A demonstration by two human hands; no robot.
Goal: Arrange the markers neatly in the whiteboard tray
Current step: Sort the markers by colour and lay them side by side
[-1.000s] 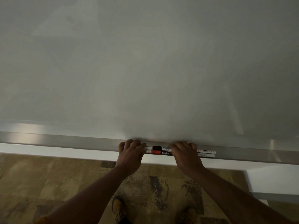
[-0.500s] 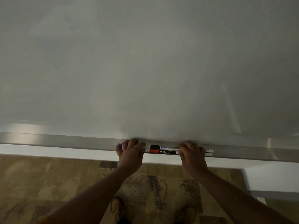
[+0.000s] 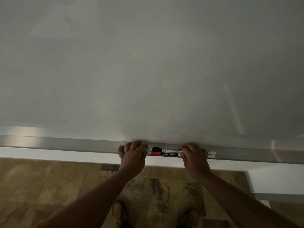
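Several markers lie end to end in two rows in the metal whiteboard tray (image 3: 65, 143). A red-capped marker (image 3: 164, 154) with a black label sits in the front row. Behind it a black-capped marker (image 3: 162, 149) rests against the board. My left hand (image 3: 133, 155) curls over the markers' left ends, and a blue cap (image 3: 123, 148) pokes out beside its fingers. My right hand (image 3: 194, 156) covers the markers further right. White marker ends (image 3: 211, 154) stick out past it. How many markers lie under my hands is hidden.
The blank whiteboard (image 3: 148, 71) fills the upper view. A white wall strip (image 3: 49, 153) runs under the tray. Patterned carpet (image 3: 49, 186) lies below, with my shoes (image 3: 119, 211) on it. A white ledge (image 3: 276, 181) juts out at the lower right.
My right hand slid to the right along the tray, uncovering more of the labelled markers. My left hand stayed in place; the blue cap now shows beside it.
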